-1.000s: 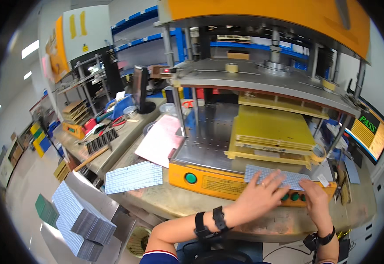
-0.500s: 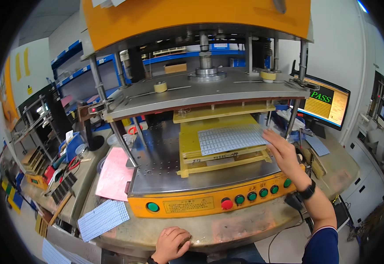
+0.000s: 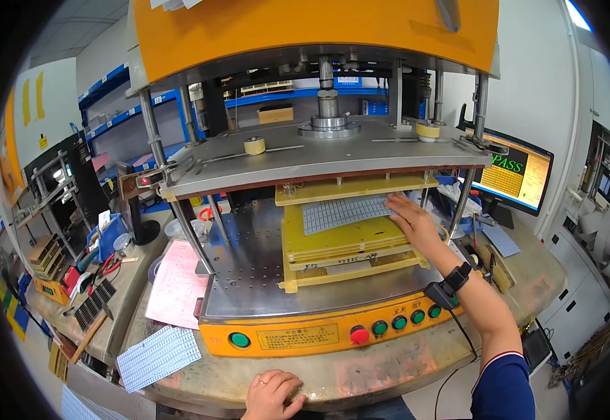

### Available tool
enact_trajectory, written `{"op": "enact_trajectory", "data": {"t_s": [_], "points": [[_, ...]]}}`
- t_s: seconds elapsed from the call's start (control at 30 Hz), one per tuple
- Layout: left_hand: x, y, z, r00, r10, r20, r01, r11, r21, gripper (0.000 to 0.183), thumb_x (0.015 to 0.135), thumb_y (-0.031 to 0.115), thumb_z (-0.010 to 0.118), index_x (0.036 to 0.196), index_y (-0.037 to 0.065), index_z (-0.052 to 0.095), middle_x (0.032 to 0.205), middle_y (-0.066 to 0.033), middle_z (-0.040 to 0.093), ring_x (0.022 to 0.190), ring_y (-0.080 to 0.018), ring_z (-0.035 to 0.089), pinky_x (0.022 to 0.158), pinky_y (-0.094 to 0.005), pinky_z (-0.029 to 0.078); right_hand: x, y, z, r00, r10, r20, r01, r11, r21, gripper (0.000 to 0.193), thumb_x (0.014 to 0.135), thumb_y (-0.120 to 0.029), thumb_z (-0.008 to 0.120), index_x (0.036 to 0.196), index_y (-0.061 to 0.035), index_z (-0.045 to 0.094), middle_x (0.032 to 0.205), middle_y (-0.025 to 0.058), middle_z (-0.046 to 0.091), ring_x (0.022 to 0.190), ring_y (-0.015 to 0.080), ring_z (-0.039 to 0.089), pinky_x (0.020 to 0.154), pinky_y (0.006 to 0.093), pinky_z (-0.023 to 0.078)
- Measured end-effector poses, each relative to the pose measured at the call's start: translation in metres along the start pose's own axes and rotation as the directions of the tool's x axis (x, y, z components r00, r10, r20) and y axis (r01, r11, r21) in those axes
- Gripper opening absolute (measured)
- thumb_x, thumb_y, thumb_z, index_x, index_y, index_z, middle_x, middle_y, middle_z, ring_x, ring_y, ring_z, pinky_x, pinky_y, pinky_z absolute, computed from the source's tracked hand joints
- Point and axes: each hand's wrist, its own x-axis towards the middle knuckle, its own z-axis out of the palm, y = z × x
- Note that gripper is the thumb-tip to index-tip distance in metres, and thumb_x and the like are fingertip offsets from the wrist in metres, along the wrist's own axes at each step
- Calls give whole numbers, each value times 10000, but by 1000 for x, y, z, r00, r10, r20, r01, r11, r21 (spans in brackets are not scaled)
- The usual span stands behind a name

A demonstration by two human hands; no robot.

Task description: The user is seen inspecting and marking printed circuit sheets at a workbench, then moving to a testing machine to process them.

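Panel [image 3: 347,213]: pale gridded sheet over the yellow fixture [image 3: 340,242], inside the press [image 3: 298,159].
Right hand [image 3: 411,218]: I have its fingers extended at the panel's right end; whether they pinch it, I cannot tell.
Left hand [image 3: 274,395]: relaxed, fingers part open, at the worktable [image 3: 224,381] edge.

The right hand [image 3: 411,220] grips a sheet [image 3: 347,212] by its right edge. Below the grip lies a board stack [image 3: 340,241]; left and nearer, paper [image 3: 178,283] and more sheets [image 3: 158,357]; right, a monitor [image 3: 515,178]; before it, buttons [image 3: 398,323], then the left hand [image 3: 273,395] on the table [image 3: 305,364].
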Motion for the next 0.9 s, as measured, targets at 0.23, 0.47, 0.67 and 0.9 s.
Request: {"op": "enact_trajectory", "data": {"t_s": [0.23, 0.47, 0.67, 0.9], "points": [[1, 3, 0, 1000, -18, 10, 18, 1000, 8, 265, 763, 230, 680, 984, 92, 631, 1028, -88, 617, 1026, -310, 555, 885, -430, 431, 3, -2, 0, 1000, -3, -6, 3, 1000, 4, 296, 865, -84, 635, 1156, -33, 633, 1212, 164, 613, 1219, 333, 523, 993, 395, 451], [1, 3, -1, 1000, -24, 19, 23, 1000, 17, 273, 764, 238, 679, 993, 99, 628, 1044, -85, 615, 1035, -307, 553, 890, -430, 424, 3, -1, 2, 1000, -14, 20, 15, 999, -34, 292, 865, -92, 635, 1152, -39, 638, 1213, 161, 613, 1213, 321, 529, 977, 393, 464], [0, 4, -1, 999, -27, 22, 27, 1000, 16, 271, 769, 247, 678, 991, 100, 626, 1047, -81, 611, 1044, -303, 548, 893, -431, 419, 3, -2, 2, 999, -24, 38, 25, 999, -37, 297, 865, -94, 635, 1158, -46, 638, 1211, 157, 614, 1216, 320, 525, 983, 395, 464], [-1, 3, -1, 1000, -20, 22, 19, 999, 29, 272, 770, 247, 679, 989, 97, 623, 1047, -82, 606, 1039, -300, 547, 888, -426, 418, 4, -3, 2, 998, -36, 60, 39, 998, -45, 299, 865, -99, 635, 1161, -58, 641, 1221, 150, 610, 1224, 317, 518, 984, 397, 463]]}}
